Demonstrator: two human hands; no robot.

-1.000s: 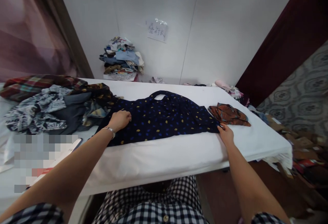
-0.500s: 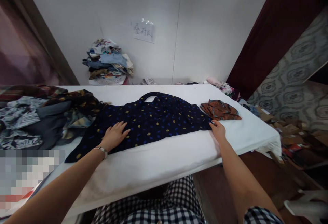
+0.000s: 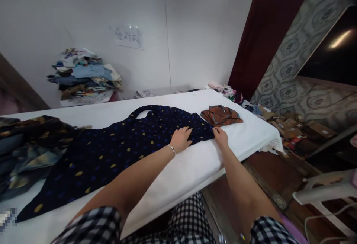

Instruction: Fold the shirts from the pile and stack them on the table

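A dark navy shirt (image 3: 111, 151) with yellow and blue spots lies spread along the table, a loop of its cloth curving up at the back. My left hand (image 3: 182, 139) rests palm down on the shirt toward its right end, fingers stretched out. At the far right tip of the cloth, my right hand (image 3: 220, 136) pinches the shirt's edge between thumb and fingers. Just behind my right hand sits a bunched brown-orange garment (image 3: 223, 114) with bluish pattern.
The table has a white cover (image 3: 178, 179). A tall pile of folded clothes (image 3: 86, 76) stands against the wall at the back left. Loose clothes (image 3: 30, 154) heap at the left. Cardboard boxes (image 3: 290, 127) and a white plastic stool (image 3: 326, 192) are on the right.
My left hand has slid right along the shirt, closer to my right hand. My right hand still pinches the shirt's tip. The view has turned to the right.
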